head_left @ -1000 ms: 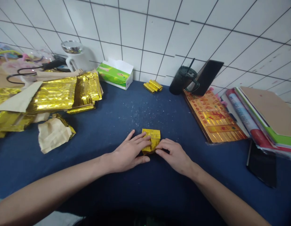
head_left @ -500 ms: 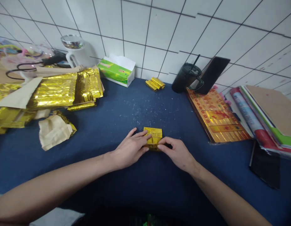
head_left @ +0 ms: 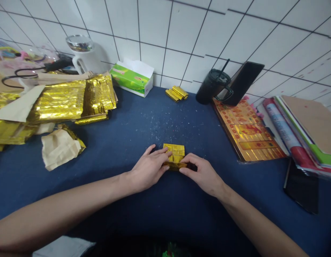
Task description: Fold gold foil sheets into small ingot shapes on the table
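Note:
A small piece of gold foil paper (head_left: 177, 151) lies on the blue tabletop between my hands, its near edge folded up into a narrow, raised strip. My left hand (head_left: 148, 168) holds the left side, fingers resting on the foil and thumb against the near fold. At the right end of that fold, my right hand (head_left: 204, 174) pinches the strip between thumb and fingers. Farther back near the wall sit several small folded gold foil strips (head_left: 176, 93). Part of the foil is hidden under my left fingers.
At left are a stack of gold foil sheets (head_left: 60, 101), a crumpled paper piece (head_left: 60, 148) and a white mug (head_left: 83, 59). A green tissue pack (head_left: 132, 78) stands by the wall. Rightward are a black tumbler (head_left: 212, 87), a phone (head_left: 244, 84), orange-gold packets (head_left: 248, 132) and folders (head_left: 312, 125).
The near edge of the gold foil paper has been lifted and folded over into a more distinct strip. My right fingers have shifted slightly along it; my left hand stays nearly still.

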Tool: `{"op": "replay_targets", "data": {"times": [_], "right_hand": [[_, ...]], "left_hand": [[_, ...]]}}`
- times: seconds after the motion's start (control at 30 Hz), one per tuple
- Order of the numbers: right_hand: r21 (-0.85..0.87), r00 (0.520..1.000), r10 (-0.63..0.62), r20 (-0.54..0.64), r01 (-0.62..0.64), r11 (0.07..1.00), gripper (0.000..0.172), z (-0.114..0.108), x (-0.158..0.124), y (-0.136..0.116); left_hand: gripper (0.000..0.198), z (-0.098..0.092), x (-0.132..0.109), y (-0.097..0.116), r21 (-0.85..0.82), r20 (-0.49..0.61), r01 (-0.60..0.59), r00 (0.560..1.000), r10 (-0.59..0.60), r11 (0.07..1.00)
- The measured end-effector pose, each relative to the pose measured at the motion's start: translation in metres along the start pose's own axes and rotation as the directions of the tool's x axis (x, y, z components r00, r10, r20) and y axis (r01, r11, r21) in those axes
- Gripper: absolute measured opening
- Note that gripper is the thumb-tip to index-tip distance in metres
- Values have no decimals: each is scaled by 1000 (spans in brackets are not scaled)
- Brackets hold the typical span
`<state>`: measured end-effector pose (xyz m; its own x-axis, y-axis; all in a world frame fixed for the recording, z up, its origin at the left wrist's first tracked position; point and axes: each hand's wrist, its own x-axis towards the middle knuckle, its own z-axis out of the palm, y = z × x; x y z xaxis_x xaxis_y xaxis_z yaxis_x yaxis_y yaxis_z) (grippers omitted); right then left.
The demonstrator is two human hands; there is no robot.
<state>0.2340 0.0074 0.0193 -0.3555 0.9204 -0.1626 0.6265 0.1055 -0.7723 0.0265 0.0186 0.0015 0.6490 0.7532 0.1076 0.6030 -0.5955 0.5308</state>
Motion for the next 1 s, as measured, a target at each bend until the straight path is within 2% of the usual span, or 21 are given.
{"op": "replay_targets", "data": {"times": [0.2,0.4,0.63,0.9,1.0], "right_hand": [[-18,999,-31,-19,31,999,14,1,-2,-2],[-57,999,19,-40,-21,998,15,3,0,-3],[-99,999,45,-6,-46,994,18,3,2,-11],[131,999,39,-18,-37,991,13,3,-2,-5],[119,1000,8,-2,-8,993,13,4,-4,-4]], "left_hand": [[28,-3,0,2,-6,13,12,1000,-12,1000],[29,-3,1,1,-59,-24,36,999,-37,998],[32,-4,0,2,-45,4,24,1000,-24,999],[40,-5,-2,-5,-75,53,-2,999,6,997],[25,-7,-2,-8,-67,93,-53,994,59,996]]}}
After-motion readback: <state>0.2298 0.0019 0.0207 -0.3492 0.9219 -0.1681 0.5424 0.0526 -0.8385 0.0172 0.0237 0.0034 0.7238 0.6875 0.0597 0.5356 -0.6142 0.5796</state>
